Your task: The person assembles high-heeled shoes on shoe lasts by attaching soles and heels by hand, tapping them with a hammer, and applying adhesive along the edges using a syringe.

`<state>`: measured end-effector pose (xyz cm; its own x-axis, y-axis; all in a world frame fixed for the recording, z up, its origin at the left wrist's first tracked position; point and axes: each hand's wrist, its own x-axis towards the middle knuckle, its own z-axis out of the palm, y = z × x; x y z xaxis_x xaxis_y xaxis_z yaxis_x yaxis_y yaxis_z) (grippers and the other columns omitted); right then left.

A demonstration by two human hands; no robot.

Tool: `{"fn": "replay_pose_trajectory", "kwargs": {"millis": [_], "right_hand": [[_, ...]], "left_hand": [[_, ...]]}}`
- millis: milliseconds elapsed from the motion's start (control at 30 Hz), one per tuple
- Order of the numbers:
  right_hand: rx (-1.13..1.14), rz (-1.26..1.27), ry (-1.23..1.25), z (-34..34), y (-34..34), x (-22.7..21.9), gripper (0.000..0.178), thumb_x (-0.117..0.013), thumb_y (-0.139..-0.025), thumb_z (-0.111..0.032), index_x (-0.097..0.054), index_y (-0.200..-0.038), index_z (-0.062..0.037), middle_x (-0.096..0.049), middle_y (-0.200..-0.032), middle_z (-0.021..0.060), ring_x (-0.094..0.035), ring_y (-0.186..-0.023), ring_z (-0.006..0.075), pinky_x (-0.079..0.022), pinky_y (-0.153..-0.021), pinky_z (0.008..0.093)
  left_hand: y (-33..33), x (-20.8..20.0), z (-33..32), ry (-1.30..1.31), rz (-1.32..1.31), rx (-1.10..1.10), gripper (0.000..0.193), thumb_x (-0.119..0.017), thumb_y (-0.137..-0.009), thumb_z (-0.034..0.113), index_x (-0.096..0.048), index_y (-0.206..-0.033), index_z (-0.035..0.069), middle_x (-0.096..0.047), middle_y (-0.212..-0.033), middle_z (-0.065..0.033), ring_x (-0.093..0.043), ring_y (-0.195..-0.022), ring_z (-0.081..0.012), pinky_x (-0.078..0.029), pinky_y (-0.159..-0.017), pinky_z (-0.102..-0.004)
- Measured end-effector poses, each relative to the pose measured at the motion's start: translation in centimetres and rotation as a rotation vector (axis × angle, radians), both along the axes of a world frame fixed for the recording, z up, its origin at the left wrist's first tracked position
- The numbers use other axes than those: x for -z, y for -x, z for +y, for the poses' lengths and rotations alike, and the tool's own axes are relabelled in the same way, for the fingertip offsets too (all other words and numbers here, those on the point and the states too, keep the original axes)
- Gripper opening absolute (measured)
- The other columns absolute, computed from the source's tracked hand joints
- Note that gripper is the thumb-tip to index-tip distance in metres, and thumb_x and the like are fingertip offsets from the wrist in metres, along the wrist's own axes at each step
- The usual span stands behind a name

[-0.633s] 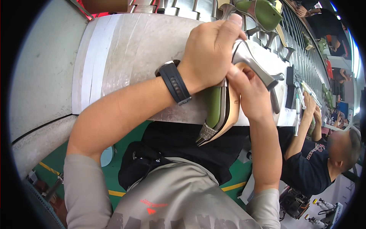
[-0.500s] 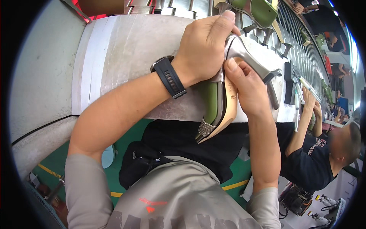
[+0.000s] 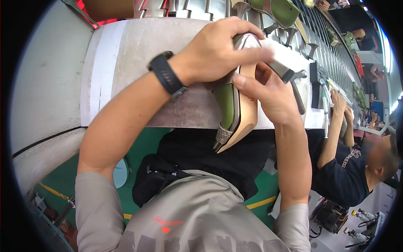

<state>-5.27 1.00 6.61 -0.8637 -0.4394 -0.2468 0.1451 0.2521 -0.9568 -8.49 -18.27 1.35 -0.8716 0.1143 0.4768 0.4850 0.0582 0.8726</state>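
A green high-heeled shoe [image 3: 227, 107] is between my two hands, its tan sole turned up to the right and its pointed toe, with a glittering band, toward me. My left hand [image 3: 220, 54], with a black watch at the wrist, is wrapped round the heel end. Its blurred thumb lies across the base of the silvery heel [image 3: 280, 69], hiding part of it. My right hand [image 3: 273, 94] grips the shoe at the middle of the sole, thumb on the sole's near edge. Its other fingers are partly hidden behind the shoe.
Below the shoe is a pale worktop [image 3: 142, 71]. A slatted metal conveyor [image 3: 197, 9] behind carries more green shoes [image 3: 281, 11] and loose heels [image 3: 289, 35]. At the right, a co-worker [image 3: 344, 168] reaches toward syringes [image 3: 325, 103]. A dark hooked metal piece [image 3: 299, 98] stands beside the heel.
My left thumb has come down across the heel's base. The shoe has turned slightly, showing more sole, and my right thumb has shifted left along it.
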Motion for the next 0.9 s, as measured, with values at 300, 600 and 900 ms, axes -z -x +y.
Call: {"fn": "replay_pose_trajectory", "kwargs": {"millis": [300, 600, 900], "right_hand": [[-0.16, 0.931, -0.586, 4.2, -1.5, -1.3, 0.072, -0.093, -0.072, -0.04, -0.071, -0.127, 0.0011, -0.071, -0.128, 0.0224, -0.065, -0.122, 0.0409, -0.053, -0.103, 0.0469], [-0.133, 1.097, -0.488, 4.0, -2.3, 1.8, 0.074, -0.089, -0.072, -0.049, -0.074, -0.127, -0.0021, -0.067, -0.14, 0.014, -0.056, -0.133, 0.0393, -0.049, -0.108, 0.0491], [-0.093, 0.973, -0.516, 2.3, -2.9, 0.1, 0.062, -0.091, -0.073, -0.039, -0.075, -0.121, -0.0032, -0.069, -0.131, 0.0146, -0.057, -0.131, 0.04, -0.049, -0.106, 0.0487]], "left_hand": [[-10.6, -1.7, -2.7, 0.342, 0.124, -0.254, 0.068, -0.1, -0.056, 0.022, -0.066, -0.112, 0.003, -0.062, -0.102, -0.011, -0.063, -0.093, -0.029, -0.054, -0.082, -0.0376], [-12.0, -1.1, -1.3, 0.618, 0.171, -0.141, 0.078, -0.098, -0.07, 0.036, -0.068, -0.133, -0.001, -0.07, -0.137, -0.0205, -0.068, -0.124, -0.0361, -0.053, -0.106, -0.0459], [-12.2, -0.5, -1.0, 0.678, 0.247, -0.164, 0.071, -0.095, -0.075, 0.043, -0.071, -0.127, 0.001, -0.072, -0.134, -0.0197, -0.07, -0.124, -0.0341, -0.051, -0.108, -0.0476]]}}
